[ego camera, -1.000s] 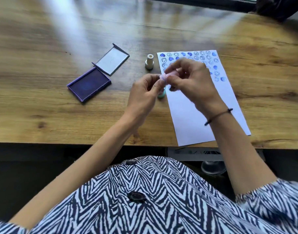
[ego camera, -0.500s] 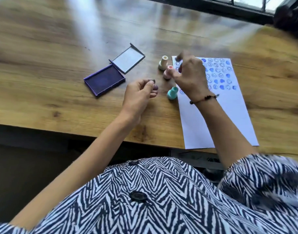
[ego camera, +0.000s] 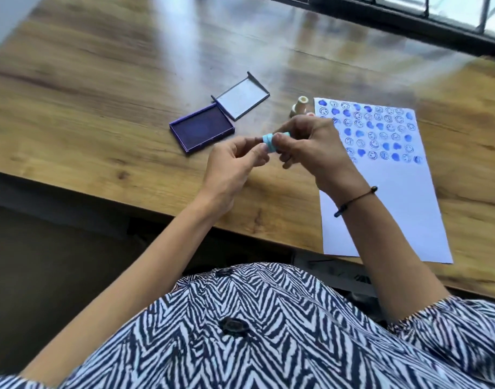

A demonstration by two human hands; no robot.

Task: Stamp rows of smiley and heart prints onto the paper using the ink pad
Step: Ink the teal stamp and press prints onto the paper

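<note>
A small teal stamp [ego camera: 271,140] is held sideways above the table between both hands. My left hand [ego camera: 235,169] pinches its left end, and my right hand [ego camera: 310,144] grips its right end. The open ink pad [ego camera: 202,128] with dark blue ink lies left of the hands, its lid [ego camera: 240,99] hinged open behind it. A white paper [ego camera: 403,192] lies to the right, its top part covered with rows of blue smiley and heart prints [ego camera: 375,130]. A beige stamp [ego camera: 299,105] stands at the paper's top left corner. Just behind my right hand, a pink stamp [ego camera: 311,115] peeks out.
The wooden table [ego camera: 100,80] has its near edge running diagonally below my hands. A dark window frame [ego camera: 409,21] lines the far right. My striped shirt fills the bottom of the view.
My right hand set the pink stamp down by the beige one, then picked up the teal stamp. Both hands now hold the teal stamp. The camera view shifted.
</note>
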